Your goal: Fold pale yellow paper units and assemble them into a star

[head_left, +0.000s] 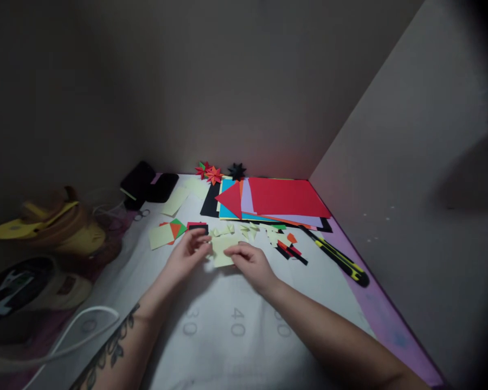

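Note:
A small pale yellow square of paper (pixel 220 257) is held above the white sheet by my right hand (pixel 252 265), pinched between thumb and fingers at its right side. My left hand (pixel 187 250) is at the paper's left edge, its fingers loosely curved and apart; it does not appear to grip the paper. Just behind lie several small folded pale yellow paper pieces (pixel 250 231). Left of my left hand are coloured paper squares, a pale yellow one (pixel 161 237) on top of orange and green ones (pixel 179 227).
A stack of coloured paper with a red sheet (pixel 290 196) lies at the back, folded paper stars (pixel 213 175) behind it. A yellow-black utility knife (pixel 341 259) and paper scraps (pixel 291 252) lie right. Scissors (pixel 141 215), caps (pixel 49 222) and a white cable (pixel 85 311) are left.

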Demonstrator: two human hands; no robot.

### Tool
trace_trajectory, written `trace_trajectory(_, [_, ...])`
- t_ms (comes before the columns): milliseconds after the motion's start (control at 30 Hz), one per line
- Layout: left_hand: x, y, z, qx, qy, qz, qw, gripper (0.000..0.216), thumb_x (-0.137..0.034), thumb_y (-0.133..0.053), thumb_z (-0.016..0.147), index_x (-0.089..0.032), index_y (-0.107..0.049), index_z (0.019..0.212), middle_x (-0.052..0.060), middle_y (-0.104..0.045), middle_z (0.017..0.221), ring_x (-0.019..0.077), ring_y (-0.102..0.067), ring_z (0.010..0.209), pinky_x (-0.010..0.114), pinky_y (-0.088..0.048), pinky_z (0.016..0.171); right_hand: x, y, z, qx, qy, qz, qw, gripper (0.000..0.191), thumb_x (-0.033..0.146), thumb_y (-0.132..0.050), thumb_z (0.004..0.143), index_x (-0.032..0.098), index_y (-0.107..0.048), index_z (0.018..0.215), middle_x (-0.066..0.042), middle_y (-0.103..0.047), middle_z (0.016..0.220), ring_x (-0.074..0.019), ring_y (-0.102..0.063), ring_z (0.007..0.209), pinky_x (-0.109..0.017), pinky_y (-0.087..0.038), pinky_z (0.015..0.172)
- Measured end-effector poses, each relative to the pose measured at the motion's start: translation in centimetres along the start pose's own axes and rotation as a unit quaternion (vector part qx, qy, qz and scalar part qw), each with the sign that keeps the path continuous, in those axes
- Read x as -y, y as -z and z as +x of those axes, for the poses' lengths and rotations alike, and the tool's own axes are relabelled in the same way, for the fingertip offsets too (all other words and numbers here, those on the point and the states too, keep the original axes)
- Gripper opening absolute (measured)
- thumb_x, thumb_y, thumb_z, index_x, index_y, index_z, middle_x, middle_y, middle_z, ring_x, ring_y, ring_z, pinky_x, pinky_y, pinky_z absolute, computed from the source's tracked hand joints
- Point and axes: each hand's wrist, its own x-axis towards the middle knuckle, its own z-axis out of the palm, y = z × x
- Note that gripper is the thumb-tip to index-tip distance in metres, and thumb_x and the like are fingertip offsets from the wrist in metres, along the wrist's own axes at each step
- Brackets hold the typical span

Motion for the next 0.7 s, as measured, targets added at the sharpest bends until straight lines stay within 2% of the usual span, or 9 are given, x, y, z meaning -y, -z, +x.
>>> trace_trajectory(33, [-0.1, -0.9, -0.4, 0.05, 0.037, -0.051, 0.997, 0.053, -0.043, -0.066, 0.073, -0.015, -0.052, 0.116, 0.003, -0.064, 0.079, 0.0162, -0.061, 0.067, 0.027, -0.048, 0.061, 0.1, 0.0, -0.1, 0.024, -0.003, -0.001, 1.0, 0.021, 0.019, -0.056, 0.079, 0.023, -0.075, 0.085, -0.003, -0.061, 0.083, -0.015, -0.059, 0.074, -0.025, -0.052, 0.06])
trace_trajectory(67, [-0.2, -1.6, -0.7, 0.072, 0.068, -0.076, 0.992, 0.052, -0.041, -0.067, 0.072, -0.014, -0.053, 0.114, -0.001, -0.061, 0.067, 0.0136, -0.057, 0.057, 0.024, -0.044, 0.054, 0.2, 0.0, -0.2, 0.042, -0.004, 0.002, 0.999, 0.024, 0.018, -0.053, 0.079, 0.024, -0.075, 0.085, -0.003, -0.062, 0.086, -0.0156, -0.06, 0.076, -0.025, -0.052, 0.06])
trace_trajectory(133, [-0.6, -2.3, -1.0, 0.059, 0.102, -0.109, 0.987, 0.046, -0.039, -0.069, 0.07, -0.012, -0.057, 0.105, -0.004, -0.056, 0.057, 0.0104, -0.051, 0.048, 0.021, -0.039, 0.049, 0.3, 0.2, -0.3, 0.055, 0.009, 0.003, 0.998, 0.031, 0.013, -0.049, 0.077, 0.025, -0.075, 0.087, -0.003, -0.064, 0.09, -0.0161, -0.061, 0.079, -0.026, -0.053, 0.063])
trace_trajectory(233, [-1.1, -2.1, -1.0, 0.011, 0.127, -0.14, 0.982, 0.042, -0.037, -0.072, 0.065, -0.011, -0.06, 0.095, -0.005, -0.054, 0.052, 0.0092, -0.048, 0.045, 0.021, -0.034, 0.045, 0.5, 0.7, -0.1, 0.036, 0.078, -0.034, 0.996, 0.036, 0.01, -0.046, 0.075, 0.026, -0.074, 0.09, -0.003, -0.067, 0.094, -0.0162, -0.061, 0.081, -0.031, -0.052, 0.075])
trace_trajectory(367, [-1.2, -1.9, -1.0, 0.009, 0.144, -0.156, 0.977, 0.041, -0.037, -0.074, 0.063, -0.012, -0.061, 0.093, -0.006, -0.052, 0.05, 0.0088, -0.045, 0.043, 0.02, -0.031, 0.044, 0.6, 1.3, 0.3, 0.017, 0.132, -0.08, 0.988, 0.024, 0.014, -0.055, 0.078, 0.026, -0.073, 0.089, -0.005, -0.067, 0.101, -0.0207, -0.061, 0.097, -0.036, -0.049, 0.087])
trace_trajectory(433, [-1.1, -2.1, -1.2, 0.026, 0.148, -0.161, 0.976, 0.042, -0.038, -0.074, 0.063, -0.013, -0.061, 0.093, -0.007, -0.052, 0.049, 0.0087, -0.046, 0.043, 0.02, -0.032, 0.045, 0.8, 1.4, 0.3, 0.003, 0.137, -0.079, 0.987, 0.016, 0.017, -0.059, 0.078, 0.025, -0.072, 0.083, -0.006, -0.067, 0.096, -0.0212, -0.061, 0.097, -0.036, -0.048, 0.087])
trace_trajectory(567, [-0.9, -2.3, -1.6, 0.063, 0.143, -0.151, 0.976, 0.038, -0.039, -0.074, 0.066, -0.014, -0.061, 0.091, -0.003, -0.06, 0.058, 0.0116, -0.055, 0.054, 0.021, -0.04, 0.054, 1.2, 1.3, 0.0, -0.032, 0.088, -0.014, 0.995, 0.004, 0.024, -0.066, 0.076, 0.023, -0.068, 0.073, -0.006, -0.067, 0.096, -0.0203, -0.062, 0.092, -0.034, -0.048, 0.083])
trace_trajectory(700, [-1.2, -2.5, -2.2, 0.129, 0.133, -0.12, 0.975, 0.038, -0.04, -0.072, 0.069, -0.014, -0.061, 0.095, 0.004, -0.068, 0.071, 0.0155, -0.061, 0.063, 0.025, -0.045, 0.059, 1.1, 1.3, -0.9, -0.05, 0.01, 0.086, 0.995, 0.012, 0.028, -0.07, 0.071, 0.021, -0.062, 0.065, -0.006, -0.069, 0.096, -0.02, -0.063, 0.086, -0.033, -0.049, 0.078])
